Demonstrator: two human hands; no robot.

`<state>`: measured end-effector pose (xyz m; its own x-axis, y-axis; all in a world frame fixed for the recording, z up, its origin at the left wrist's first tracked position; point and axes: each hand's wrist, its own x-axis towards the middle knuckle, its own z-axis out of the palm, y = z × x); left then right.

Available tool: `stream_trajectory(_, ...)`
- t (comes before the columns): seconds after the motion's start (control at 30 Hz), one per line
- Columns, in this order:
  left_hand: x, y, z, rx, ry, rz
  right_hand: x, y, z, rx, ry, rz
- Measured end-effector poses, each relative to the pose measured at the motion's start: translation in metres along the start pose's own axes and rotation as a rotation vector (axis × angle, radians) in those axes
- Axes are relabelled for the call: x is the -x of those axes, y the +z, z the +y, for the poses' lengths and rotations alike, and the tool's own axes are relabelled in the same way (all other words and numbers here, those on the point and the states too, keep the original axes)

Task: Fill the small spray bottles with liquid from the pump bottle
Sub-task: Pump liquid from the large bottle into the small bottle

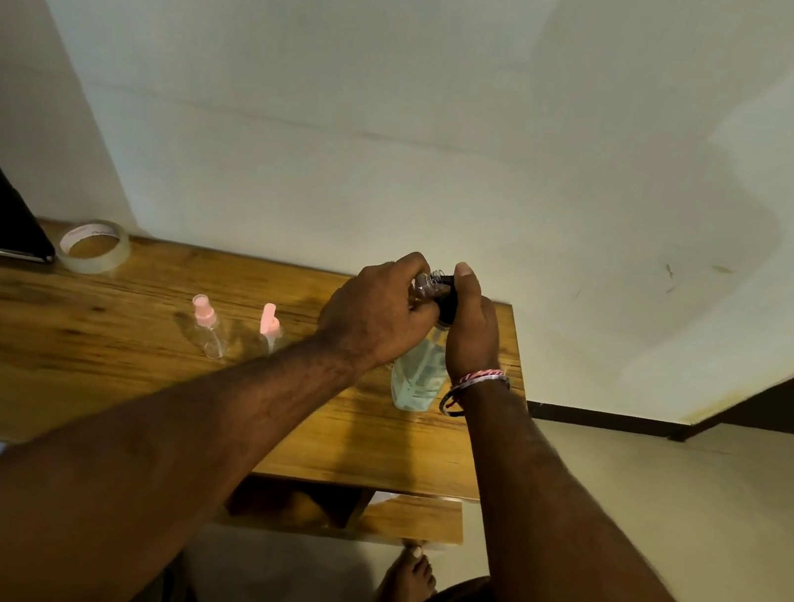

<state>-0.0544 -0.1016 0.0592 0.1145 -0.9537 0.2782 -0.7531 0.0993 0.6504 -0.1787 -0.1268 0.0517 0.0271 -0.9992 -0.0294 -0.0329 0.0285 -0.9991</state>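
Two small spray bottles (209, 329) and (270, 327) stand near each other on the worktop (112, 375), pink tops on, both apparently empty, so I judge no filling is done on them yet. My left hand (374, 315) has its grip curled round a small clear bottle (422, 288) held at the pump head. My right hand (471, 328) grips the pump bottle's black top (447, 303), thumb up. Pump bottle (417, 374) sits near the worktop's right edge, clear, pale blue-green liquid, fairly full. Liquid level in the held bottle I can't tell.
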Motion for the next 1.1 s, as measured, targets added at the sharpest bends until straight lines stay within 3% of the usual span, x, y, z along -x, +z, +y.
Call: stream_trajectory(1.1, 0.0000, -0.0016, 0.0000, -0.012, 0.013, -0.006, -0.0019, 0.0000, -0.0012, -0.014, 0.015, 0.001)
